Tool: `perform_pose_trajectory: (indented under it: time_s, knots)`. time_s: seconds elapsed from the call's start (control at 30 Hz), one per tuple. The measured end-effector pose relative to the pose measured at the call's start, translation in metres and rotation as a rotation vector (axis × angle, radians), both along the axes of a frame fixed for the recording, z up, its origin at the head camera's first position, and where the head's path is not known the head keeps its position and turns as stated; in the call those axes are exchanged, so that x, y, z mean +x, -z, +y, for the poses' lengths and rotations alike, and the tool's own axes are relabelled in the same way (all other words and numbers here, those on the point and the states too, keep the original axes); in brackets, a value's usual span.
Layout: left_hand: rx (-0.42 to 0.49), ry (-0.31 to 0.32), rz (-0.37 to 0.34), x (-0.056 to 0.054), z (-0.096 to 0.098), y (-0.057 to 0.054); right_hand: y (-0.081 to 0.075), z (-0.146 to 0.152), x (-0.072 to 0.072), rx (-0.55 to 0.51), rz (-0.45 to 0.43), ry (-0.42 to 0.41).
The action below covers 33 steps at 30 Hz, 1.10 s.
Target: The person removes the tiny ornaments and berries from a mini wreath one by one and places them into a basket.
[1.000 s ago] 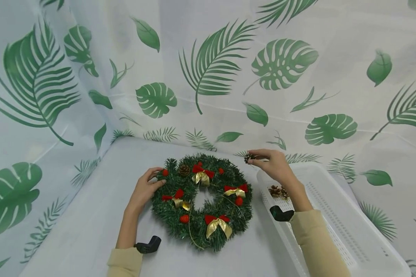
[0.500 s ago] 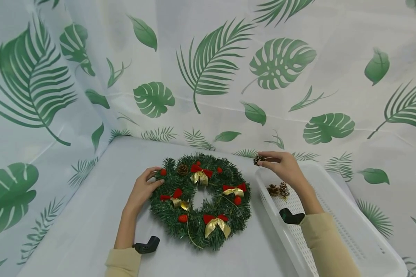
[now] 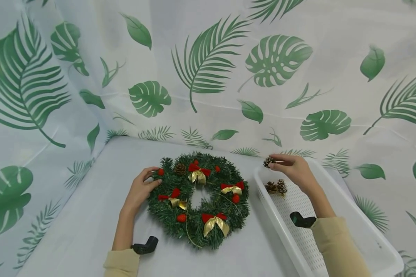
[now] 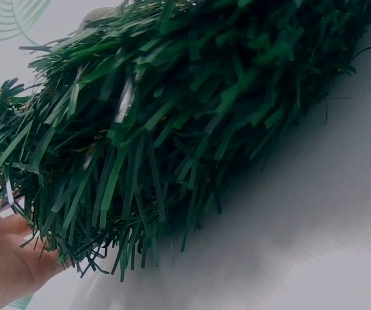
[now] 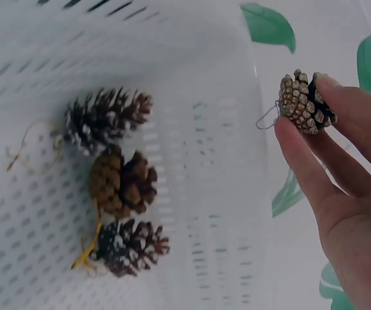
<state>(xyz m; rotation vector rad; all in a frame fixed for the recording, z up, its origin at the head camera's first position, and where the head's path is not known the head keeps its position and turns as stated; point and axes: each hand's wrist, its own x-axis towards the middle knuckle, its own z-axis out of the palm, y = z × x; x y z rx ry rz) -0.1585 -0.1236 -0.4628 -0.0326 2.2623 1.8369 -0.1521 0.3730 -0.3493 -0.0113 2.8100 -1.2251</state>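
Observation:
My left hand point(image 3: 138, 190) holds the left edge of a green tinsel wreath point(image 3: 166, 221), thumb and fingers curved round it; in the left wrist view the foliage hides part of the hand point(image 4: 8, 258). The wreath lies flat, trimmed with red-and-gold bows point(image 3: 216, 225), red berries and a small pine cone point(image 3: 180, 169). Between thumb and fingertips, my right hand point(image 3: 299, 175) pinches a pine cone point(image 5: 304, 106) with pale-tipped scales and a thin wire loop. It is raised above the far end of a white perforated basket point(image 5: 227, 155).
Three pine cones, a frosted one point(image 5: 104, 119), a brown one point(image 5: 122, 184) and another frosted one point(image 5: 133, 247), lie together in the basket, some with gold ties. The white table point(image 3: 79, 215) meets a leaf-printed curtain point(image 3: 208, 115) behind.
My right hand has moved rightward with the pine cone, from beside the wreath to over the basket's far end. My left hand stays on the wreath. The head view has shifted slightly.

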Motion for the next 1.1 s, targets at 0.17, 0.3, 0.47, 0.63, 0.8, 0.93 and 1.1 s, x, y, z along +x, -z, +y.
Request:
perform_pose_trajectory:
  time_s: [0.17,0.3,0.47,0.63,0.8,0.93,1.1]
  knots:
    - [-0.006,-0.001,-0.004,0.001,0.000,-0.002,0.002,0.014,0.007,0.010,-0.020,0.031]
    - [-0.005,-0.003,0.005,0.001,0.000,-0.002,0.006,0.025,0.010,0.021,-0.024,0.040]
    - [-0.005,-0.002,0.012,0.001,0.000,-0.002,0.013,0.037,0.015,0.049,-0.029,0.066]
    - [-0.005,-0.001,0.012,0.001,0.000,-0.001,0.025,0.051,0.018,0.064,-0.026,0.080]
    - [-0.002,0.003,0.016,0.000,0.001,0.000,0.035,0.064,0.022,0.044,-0.056,0.085]
    - [-0.001,0.004,0.010,0.000,0.002,0.001,0.043,0.069,0.025,0.036,-0.088,0.115]
    - [0.003,-0.006,0.010,0.001,0.000,0.000,0.051,0.073,0.024,0.068,-0.097,0.149]
